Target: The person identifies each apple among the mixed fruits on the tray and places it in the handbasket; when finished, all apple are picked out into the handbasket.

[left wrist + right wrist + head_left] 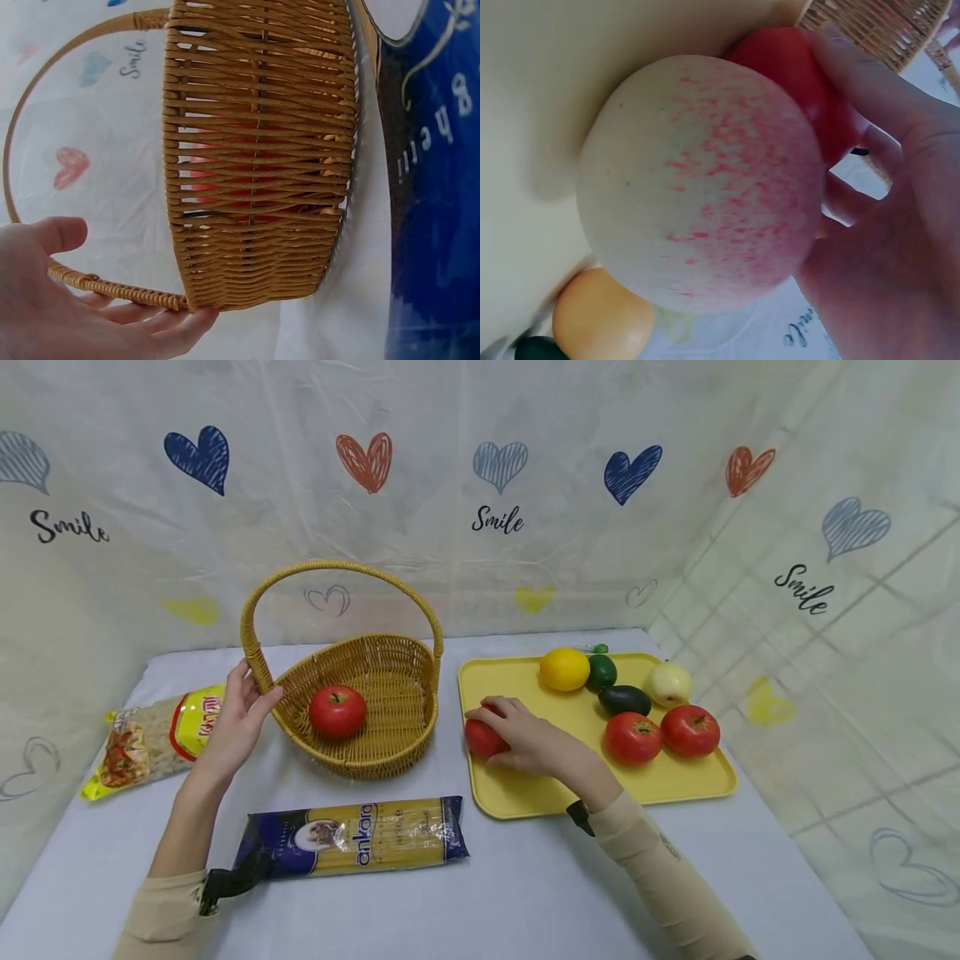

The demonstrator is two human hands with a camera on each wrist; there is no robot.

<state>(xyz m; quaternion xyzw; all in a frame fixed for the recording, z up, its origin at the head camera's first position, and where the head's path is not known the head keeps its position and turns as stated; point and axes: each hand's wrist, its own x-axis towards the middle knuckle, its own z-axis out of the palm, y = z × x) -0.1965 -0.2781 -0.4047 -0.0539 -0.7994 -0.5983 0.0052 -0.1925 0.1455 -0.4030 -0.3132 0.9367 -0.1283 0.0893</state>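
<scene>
Holding a red tomato [482,739] at the left end of the yellow tray [491,791], our right grip [531,742] is curled over it, while our left grip [243,718] lies loosely spread against the handle [341,566] of the wicker basket [386,767]. If we pinch off-centre, the smooth tomato could slip and roll; a push on the handle could tip the basket. A pink-flecked peach [697,184], large in the right-wrist view, is hidden from the head view; behind the lemon [564,669], a green-tipped thing [600,648] is too covered to name.
</scene>
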